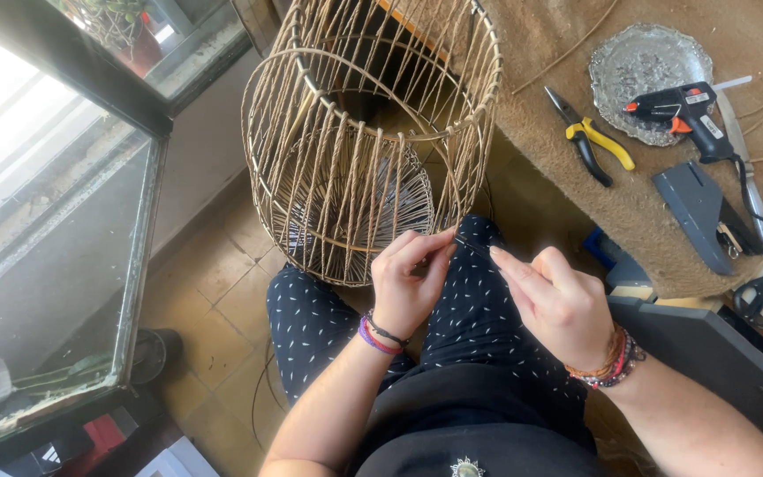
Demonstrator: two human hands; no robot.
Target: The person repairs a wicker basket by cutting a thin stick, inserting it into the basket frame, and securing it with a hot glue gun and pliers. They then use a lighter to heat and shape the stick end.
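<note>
Centre frame, left hand [410, 281] pinches the wicker frame [368, 141] at its rim; right hand [558, 300] pinches a thin strand [472, 246]; frame looks light, springy, best held by the rim.

The cage-shaped wicker frame [373, 132] is showing pale tan strands. The trousers [479, 318] are showing dark navy with small white flecks. The pliers [589, 137] are showing yellow handles, the glue gun [682, 110] black with orange tip and trigger. The bench [558, 79] covering is looking sandy brown, and the floor tiles [222, 291] ochre.
</note>
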